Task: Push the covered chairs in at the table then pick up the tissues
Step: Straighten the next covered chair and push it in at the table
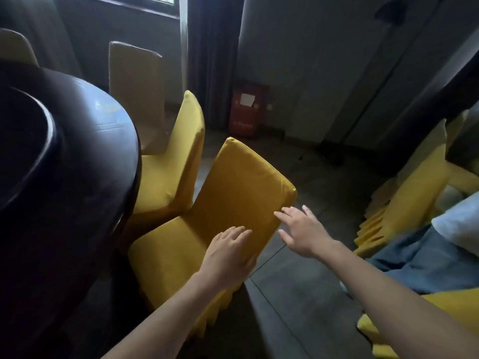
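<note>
At the far left stands the dark round surface (77,161), with a raised dark ring on top; no tissues are visible on the part that shows. Just beside its edge a covered chair (178,156) in yellow cloth is already close in, and behind it a paler covered chair (137,81) stands near the wall. In the middle is the nearest chair (233,193), also in a yellow cover, its seat pointing toward the surface and its back turned at an angle, so it is not yet pushed in. The left hand (228,252) lies flat on the lower part of this chair back, with fingers straight and close together. The right hand (303,231) is spread, its fingertips at the right edge of the chair back; whether they touch the cloth I cannot tell. I judge that the cover is soft and may slide over the frame, so it is better to press on the stiff back edge or top rail, low and even, than to pull the cloth. At the right more yellow covered chairs (404,200) stand well apart from the surface.
</note>
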